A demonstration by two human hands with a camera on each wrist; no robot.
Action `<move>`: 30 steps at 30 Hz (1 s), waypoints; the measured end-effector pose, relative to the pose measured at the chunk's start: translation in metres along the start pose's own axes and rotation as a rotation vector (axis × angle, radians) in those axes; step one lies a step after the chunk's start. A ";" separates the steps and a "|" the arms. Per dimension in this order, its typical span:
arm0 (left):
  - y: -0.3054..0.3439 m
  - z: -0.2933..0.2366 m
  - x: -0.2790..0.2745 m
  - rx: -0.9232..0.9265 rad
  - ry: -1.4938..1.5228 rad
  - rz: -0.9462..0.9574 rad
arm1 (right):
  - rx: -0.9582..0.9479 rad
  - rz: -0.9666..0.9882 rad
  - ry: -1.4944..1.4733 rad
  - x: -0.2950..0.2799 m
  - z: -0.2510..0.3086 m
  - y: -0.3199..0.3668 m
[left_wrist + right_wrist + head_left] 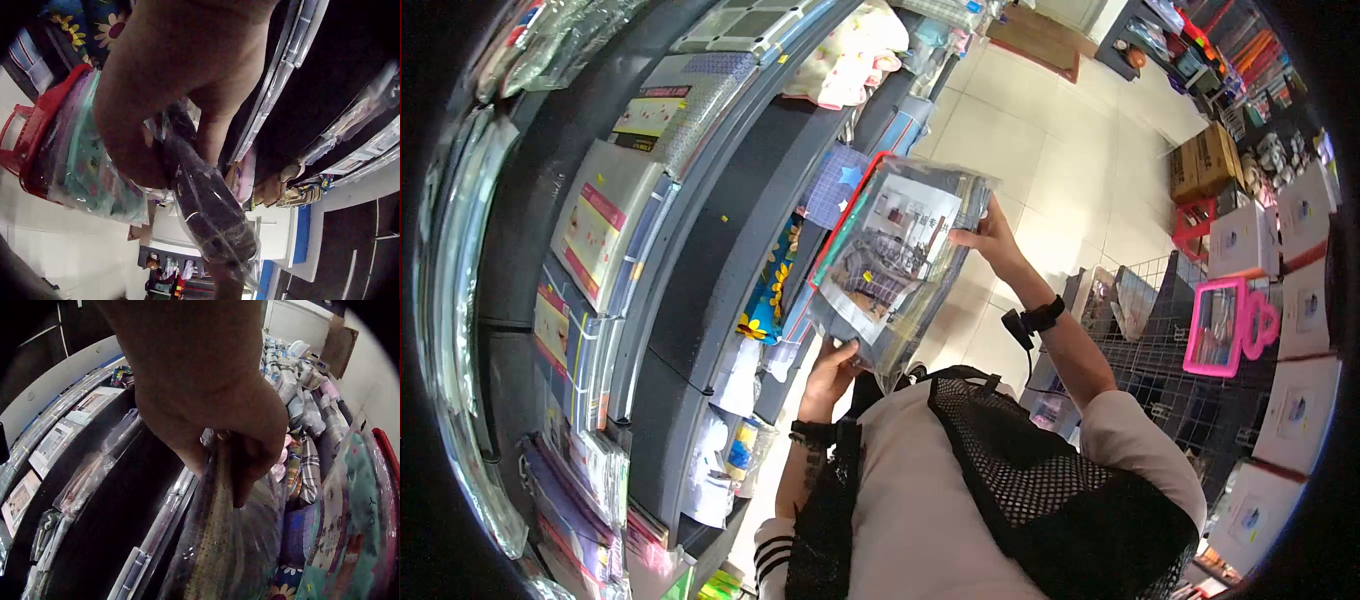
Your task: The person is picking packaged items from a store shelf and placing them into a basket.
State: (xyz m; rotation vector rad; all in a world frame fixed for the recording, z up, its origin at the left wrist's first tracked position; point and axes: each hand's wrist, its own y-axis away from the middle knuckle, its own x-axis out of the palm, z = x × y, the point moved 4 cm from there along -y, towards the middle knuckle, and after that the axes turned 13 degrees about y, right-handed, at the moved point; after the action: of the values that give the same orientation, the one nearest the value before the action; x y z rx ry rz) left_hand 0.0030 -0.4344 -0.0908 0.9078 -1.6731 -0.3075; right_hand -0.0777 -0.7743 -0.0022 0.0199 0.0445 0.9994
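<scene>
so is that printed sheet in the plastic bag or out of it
In: the clear, creased plastic bag covers the printed sheet, and the left hand and right hand grip the bag from outside.

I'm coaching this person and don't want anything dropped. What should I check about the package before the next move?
1. Left hand grips the plastic-wrapped textile package: ok, at its near end.
2. Right hand grips it too: ok, at the opposite edge.
3. Printed insert faces the wearer: ok.
4. Right wrist camera apart from the package: ok.
5. Package clear of the green bagged pack: cannot tell; they overlap in the head view.
6. Wrapper sealed all round: cannot tell.
</scene>
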 end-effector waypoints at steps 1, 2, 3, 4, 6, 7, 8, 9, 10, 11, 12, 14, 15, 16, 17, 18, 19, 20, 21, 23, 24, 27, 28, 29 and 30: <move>-0.018 -0.003 -0.006 0.028 -0.027 0.032 | 0.003 0.016 -0.015 -0.002 -0.002 -0.008; -0.034 -0.006 -0.012 0.051 -0.034 0.053 | 0.017 0.027 -0.006 -0.004 -0.009 -0.016; -0.047 -0.007 -0.013 0.074 -0.046 0.048 | 0.050 0.011 -0.022 -0.006 -0.019 -0.024; -0.062 -0.009 -0.014 0.102 -0.057 0.050 | 0.076 -0.005 -0.035 -0.011 -0.033 -0.035; -0.086 -0.010 -0.013 0.162 -0.119 -0.016 | 0.178 -0.030 -0.009 -0.023 -0.082 -0.052; -0.100 -0.005 -0.021 0.150 -0.137 -0.059 | 0.243 -0.003 -0.033 -0.023 -0.100 -0.058; -0.117 0.004 -0.040 0.131 -0.153 -0.110 | 0.317 0.022 -0.056 -0.023 -0.121 -0.060; -0.141 0.019 -0.066 0.060 -0.167 -0.184 | 0.455 0.017 -0.046 -0.032 -0.166 -0.063; -0.144 0.020 -0.062 0.058 -0.143 -0.232 | 0.593 0.011 -0.030 -0.041 -0.200 -0.065; -0.147 0.020 -0.060 0.070 -0.152 -0.237 | 0.641 0.014 -0.057 -0.041 -0.206 -0.068; -0.149 0.020 -0.062 0.084 -0.164 -0.245 | 0.660 0.040 -0.031 -0.042 -0.202 -0.072; -0.147 0.023 -0.065 0.160 -0.137 -0.241 | 0.770 0.058 -0.053 -0.043 -0.189 -0.076; -0.144 0.024 -0.066 0.157 -0.130 -0.261 | 0.826 0.209 0.034 -0.061 -0.208 -0.081; -0.140 0.025 -0.068 0.156 -0.126 -0.277 | 0.854 0.187 0.182 -0.061 -0.187 -0.086; -0.137 0.024 -0.068 0.165 -0.108 -0.291 | 0.840 0.037 0.387 -0.070 -0.184 -0.095; -0.134 0.024 -0.065 0.171 -0.075 -0.277 | 0.808 -0.114 0.586 -0.083 -0.180 -0.104; -0.131 0.026 -0.063 0.180 -0.044 -0.265 | 0.641 -0.135 0.805 -0.093 -0.174 -0.119; -0.126 0.027 -0.061 0.195 -0.032 -0.281 | 0.459 -0.154 1.010 -0.098 -0.170 -0.131; -0.122 0.029 -0.060 0.193 -0.041 -0.279 | 0.418 -0.121 1.226 -0.090 -0.152 -0.142; -0.115 0.031 -0.058 0.209 -0.072 -0.316 | 0.311 -0.036 1.329 -0.056 -0.112 -0.162; -0.110 0.032 -0.053 0.230 -0.064 -0.339 | 0.213 0.025 1.438 -0.042 -0.102 -0.171; -0.096 0.043 -0.040 0.220 -0.226 -0.367 | 0.095 0.405 1.380 -0.025 -0.144 -0.199; -0.093 0.048 -0.038 0.239 -0.213 -0.392 | 0.053 0.563 1.381 -0.018 -0.158 -0.202; -0.092 0.056 -0.036 0.122 -0.228 -0.402 | -0.010 0.584 1.395 -0.013 -0.169 -0.202; -0.089 0.067 -0.034 0.001 -0.237 -0.412 | -0.030 0.616 1.385 -0.011 -0.173 -0.205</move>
State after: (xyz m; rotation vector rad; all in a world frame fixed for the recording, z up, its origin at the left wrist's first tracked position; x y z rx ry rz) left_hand -0.0207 -0.4874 -0.1918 1.2560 -1.6886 -0.7159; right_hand 0.0807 -0.8949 -0.1827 -0.7291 1.3540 1.4554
